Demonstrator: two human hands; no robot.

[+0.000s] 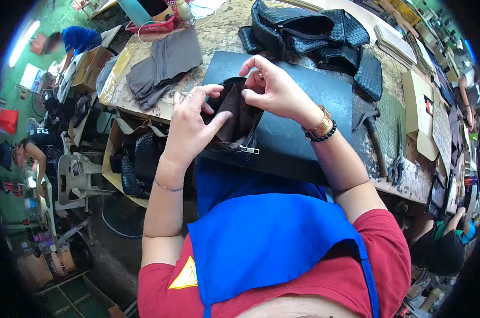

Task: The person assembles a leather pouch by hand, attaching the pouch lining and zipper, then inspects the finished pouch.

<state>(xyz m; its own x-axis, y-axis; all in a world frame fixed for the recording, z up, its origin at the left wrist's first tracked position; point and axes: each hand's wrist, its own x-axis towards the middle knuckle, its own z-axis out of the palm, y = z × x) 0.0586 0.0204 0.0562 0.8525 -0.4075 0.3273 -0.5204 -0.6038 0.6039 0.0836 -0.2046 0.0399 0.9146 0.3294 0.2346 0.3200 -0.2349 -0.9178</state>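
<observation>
Head view, item one: small dark leather pouch with brown lining (234, 114), resting on the near part of a black work board (303, 106), at about 9 o'clock from the board's centre. Zipper pull (249, 150) dangling at 6 o'clock of the pouch.

Left hand (189, 124): pinching the lining flap from 9 o'clock, thumb lying across the brown material, fingers curling over the rim.

Right hand (271, 87): gripping the far rim from 1 o'clock, fingertips tucking into the opening, spreading it.

Handling, as judged: appearing light, soft and floppy, folding under finger pressure; not fragile. Lining looking thin, likely creasing easily. Best taking hold at the stitched rim beside the zipper tape, where seeming stiffest, rather than at the loose lining.

Surroundings: woven black bags (314, 29) lying at 12 o'clock; grey fabric pieces (166, 63) at 10 o'clock; hammer (376, 140) lying at 3 o'clock; worn workbench (224, 32) bearing all.
</observation>
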